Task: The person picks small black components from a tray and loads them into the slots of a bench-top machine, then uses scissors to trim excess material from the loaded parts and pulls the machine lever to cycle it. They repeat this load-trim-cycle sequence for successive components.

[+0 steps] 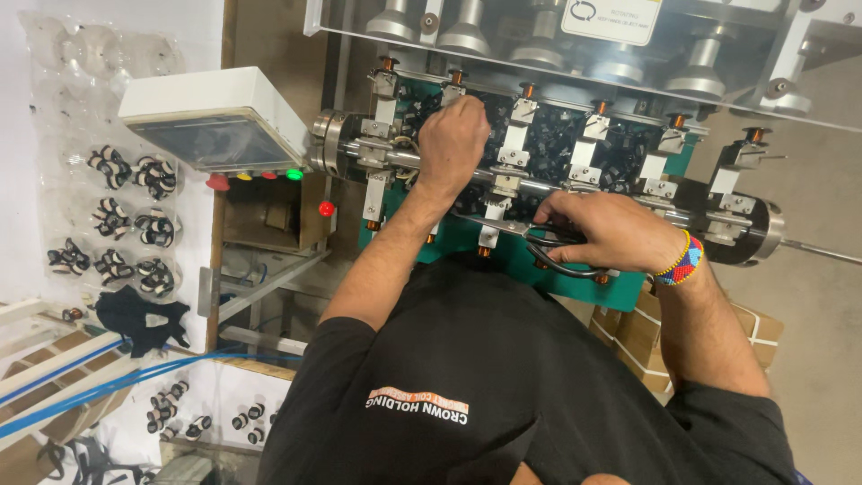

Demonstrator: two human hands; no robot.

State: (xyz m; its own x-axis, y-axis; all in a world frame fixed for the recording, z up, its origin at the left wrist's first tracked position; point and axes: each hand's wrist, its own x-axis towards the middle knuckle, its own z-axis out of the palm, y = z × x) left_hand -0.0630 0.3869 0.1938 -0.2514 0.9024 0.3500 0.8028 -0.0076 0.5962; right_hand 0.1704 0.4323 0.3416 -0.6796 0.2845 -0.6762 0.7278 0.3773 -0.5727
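Plainly, scissors [552,247] (black-handled) in right hand [611,232].

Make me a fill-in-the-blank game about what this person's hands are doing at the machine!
1. The right hand holds a pair of black-handled ____.
2. The left hand reaches up into the ____ machine bed behind the metal shaft.
3. On the right wrist sits a colourful beaded ____.
4. Under the white control box, the lamp beside the yellow and red ones is ____.

Missing words: scissors; green; bracelet; green
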